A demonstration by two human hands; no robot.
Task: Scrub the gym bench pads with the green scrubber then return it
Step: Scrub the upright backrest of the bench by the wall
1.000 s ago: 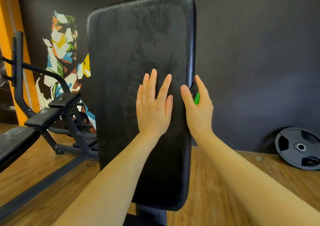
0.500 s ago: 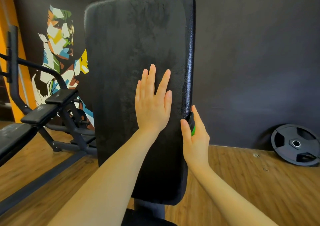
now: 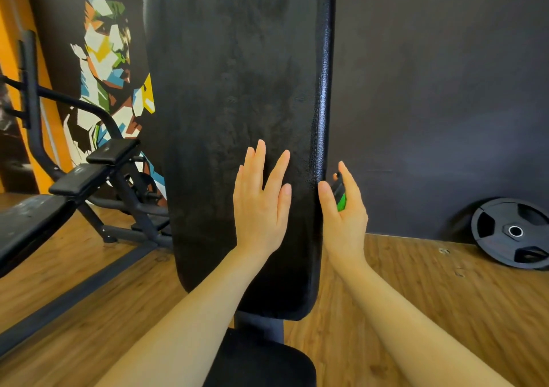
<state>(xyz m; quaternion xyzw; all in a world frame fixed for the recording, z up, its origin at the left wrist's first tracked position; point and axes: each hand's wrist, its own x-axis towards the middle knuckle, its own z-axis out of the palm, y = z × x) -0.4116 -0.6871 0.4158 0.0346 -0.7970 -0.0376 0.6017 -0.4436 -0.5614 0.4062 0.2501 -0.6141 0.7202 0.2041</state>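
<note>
Far left, a second bench (image 3: 59, 190) sits low against the painted wall (image 3: 110, 69), its pads dark and flat.

Centre: the upright back pad (image 3: 237, 104) fills the view, black, grained, with dull patches across its face. It looks firm under a skin of vinyl, probably slick where damp, so expect the scrubber to skate unless you lean in.

Your left hand (image 3: 261, 205) lies flat on the pad's face, fingers straight and spread, bracing it. Nothing is held there.

Just right of the pad's right edge, your right hand (image 3: 344, 208) is curled round the scrubber (image 3: 341, 198). Only a green sliver and a dark part show between thumb and fingers; its shape is mostly hidden. It sits against or just beside the pad's side edge; contact is hard to confirm. It looks light and small enough to palm. Keep hold across its back so the working side meets the pad.

Below, the seat pad (image 3: 261, 366) looks not yet reached.

Far right, a weight plate (image 3: 511, 232) leans on the wall, well apart.

No containers in view; where the scrubber goes back is not shown.
</note>
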